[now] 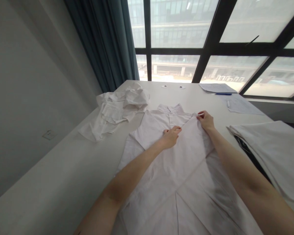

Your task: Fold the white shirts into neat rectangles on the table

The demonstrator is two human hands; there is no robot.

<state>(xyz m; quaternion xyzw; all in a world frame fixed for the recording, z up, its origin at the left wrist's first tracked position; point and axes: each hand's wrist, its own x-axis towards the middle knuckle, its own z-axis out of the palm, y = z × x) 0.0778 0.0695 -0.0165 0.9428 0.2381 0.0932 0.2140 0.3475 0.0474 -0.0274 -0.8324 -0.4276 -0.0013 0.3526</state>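
A pale white button-front shirt (186, 169) lies spread on the white table, with its collar (170, 109) pointing away from me. My left hand (171, 137) rests on the shirt just below the collar, with its fingers bunched on the fabric. I cannot tell whether it grips anything. My right hand (205, 120) is at the far right of the shirt near the collar, its fingertips pinching the fabric edge and lifting it slightly. Both forearms hide part of the shirt's middle.
A crumpled white garment (117, 109) lies at the table's far left. Folded pale cloth (267, 150) hangs over the right edge. Papers (218, 88) and a blue pen (223, 94) lie at the far side, before a large window. A wall stands left.
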